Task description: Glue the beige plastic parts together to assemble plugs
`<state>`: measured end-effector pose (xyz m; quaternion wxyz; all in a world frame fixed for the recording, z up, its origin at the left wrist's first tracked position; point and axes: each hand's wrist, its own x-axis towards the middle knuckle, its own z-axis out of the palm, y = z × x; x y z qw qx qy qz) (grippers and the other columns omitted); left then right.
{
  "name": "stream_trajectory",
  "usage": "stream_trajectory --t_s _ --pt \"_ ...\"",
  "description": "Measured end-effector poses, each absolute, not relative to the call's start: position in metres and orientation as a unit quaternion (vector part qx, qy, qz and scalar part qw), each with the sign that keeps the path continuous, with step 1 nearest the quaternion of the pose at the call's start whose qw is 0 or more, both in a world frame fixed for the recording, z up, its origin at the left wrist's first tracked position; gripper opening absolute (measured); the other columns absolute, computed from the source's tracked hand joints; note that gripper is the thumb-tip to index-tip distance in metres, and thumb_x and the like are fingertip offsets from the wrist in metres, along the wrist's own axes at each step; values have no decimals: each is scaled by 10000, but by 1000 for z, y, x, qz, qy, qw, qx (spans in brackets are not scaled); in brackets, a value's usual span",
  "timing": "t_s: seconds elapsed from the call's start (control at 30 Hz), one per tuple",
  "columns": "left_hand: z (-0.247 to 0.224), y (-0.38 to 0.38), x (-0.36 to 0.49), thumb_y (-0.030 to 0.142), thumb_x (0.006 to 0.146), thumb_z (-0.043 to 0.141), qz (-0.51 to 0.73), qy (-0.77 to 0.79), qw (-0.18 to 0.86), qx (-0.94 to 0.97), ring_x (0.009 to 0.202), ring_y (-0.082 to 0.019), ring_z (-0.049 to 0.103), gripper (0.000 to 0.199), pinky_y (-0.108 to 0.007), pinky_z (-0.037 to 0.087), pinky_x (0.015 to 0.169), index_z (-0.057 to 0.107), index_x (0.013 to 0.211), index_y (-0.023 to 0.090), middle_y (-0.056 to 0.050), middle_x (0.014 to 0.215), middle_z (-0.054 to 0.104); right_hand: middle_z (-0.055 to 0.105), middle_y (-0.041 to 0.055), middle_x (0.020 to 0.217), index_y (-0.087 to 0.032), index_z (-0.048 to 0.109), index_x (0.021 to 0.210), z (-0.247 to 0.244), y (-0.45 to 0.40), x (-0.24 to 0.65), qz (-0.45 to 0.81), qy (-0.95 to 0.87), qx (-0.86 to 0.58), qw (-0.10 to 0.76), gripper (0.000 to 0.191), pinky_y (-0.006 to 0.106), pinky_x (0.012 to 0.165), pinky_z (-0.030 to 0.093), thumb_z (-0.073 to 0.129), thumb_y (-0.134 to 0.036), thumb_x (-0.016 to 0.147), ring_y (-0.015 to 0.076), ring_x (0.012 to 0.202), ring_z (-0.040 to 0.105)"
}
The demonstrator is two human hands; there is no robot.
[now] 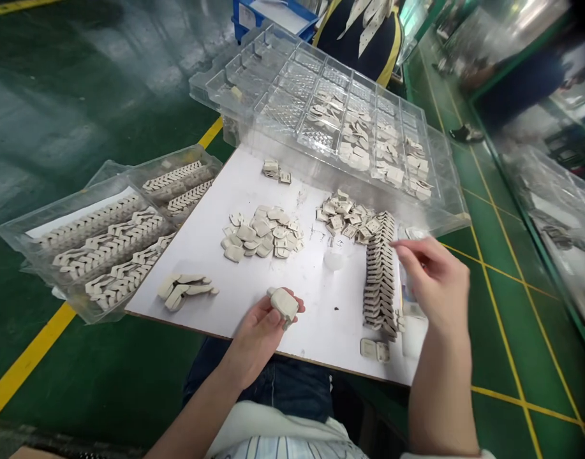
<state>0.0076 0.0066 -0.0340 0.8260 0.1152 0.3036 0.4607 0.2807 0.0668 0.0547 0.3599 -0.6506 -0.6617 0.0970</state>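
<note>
My left hand (261,331) is closed around a small beige plastic part (283,305) with rounded corners, near the board's front edge. My right hand (433,274) hovers at the right side, thumb and forefinger pinched; anything between the fingertips is too small to make out. Just left of those fingertips runs a long row of nested beige hinged parts (379,280). A pile of loose flat covers (261,233) lies mid-board, and a second pile of small parts (342,213) lies behind the row. One opened two-leaf part (374,350) rests at the front right.
A large clear compartment tray (311,143) with beige parts spans the back of the white board (321,319). Further clear trays (129,185) with rows of parts stand on the left. Several loose parts (184,290) lie at the board's left. Behind the tray is a person (363,38).
</note>
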Motion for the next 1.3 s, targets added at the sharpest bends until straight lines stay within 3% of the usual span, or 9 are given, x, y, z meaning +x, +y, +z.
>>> stream_trajectory --t_s 0.17,0.3,0.47,0.57,0.73,0.9,1.07,1.17,1.3 --pt "-36 6 11 489 705 909 463 289 830 114 1057 -223 593 424 -339 374 972 804 1032 240 -73 1016 732 561 97 1009 -230 713 1273 24 146 282 47 -817 -544 184 355 399 829 516 545 -278 964 245 908 584" --pt "-34 7 11 489 697 913 459 291 833 106 1058 -234 606 438 -366 363 1016 812 1040 235 -71 993 740 529 115 1082 -239 674 1331 5 169 277 30 -846 -520 112 426 382 762 515 537 -218 928 258 935 562" --pt "-34 6 9 486 676 925 441 311 834 115 1057 -258 621 459 -414 333 1075 823 1046 235 -81 981 755 504 99 1051 -214 703 1205 8 168 277 40 -841 -523 128 313 377 753 518 573 -239 921 232 869 561" --pt "-33 6 9 489 686 917 434 319 834 119 1074 -270 629 450 -444 318 1110 827 1048 238 -86 989 764 518 93 1043 -218 697 1070 25 154 273 31 -820 -529 215 186 408 854 514 607 -276 918 255 971 580" --pt "-35 6 10 486 687 916 430 318 835 131 1120 -297 641 431 -473 333 1127 835 1026 233 -100 1016 778 624 73 989 -248 656 906 53 118 269 -1 -748 -572 337 85 386 802 500 597 -298 941 235 915 603" --pt "-37 7 10 465 703 911 426 326 834 133 1197 -320 632 432 -488 316 1169 830 1051 222 -117 1087 783 649 51 915 -226 690 965 43 110 282 94 -767 -591 229 133 347 738 515 570 -282 958 188 757 610" --pt "-37 6 11 439 720 905 437 323 829 136 1208 -334 639 443 -522 299 1194 815 1071 184 -142 1108 784 626 104 1191 -221 652 1262 18 111 282 177 -806 -558 86 331 384 800 555 532 -211 953 193 813 659" --pt "-38 5 12 449 699 917 440 329 824 138 1206 -337 643 462 -536 295 1197 815 1065 185 -143 1114 787 615 121 1245 -197 657 1216 9 109 277 174 -804 -565 54 317 381 797 564 561 -163 915 197 825 676" --pt "-37 5 11 460 711 907 426 337 826 153 1229 -339 632 455 -526 294 1198 812 1070 198 -138 1120 788 665 108 1070 -185 678 1066 15 92 283 139 -784 -598 91 181 360 720 536 554 -231 942 209 779 653"
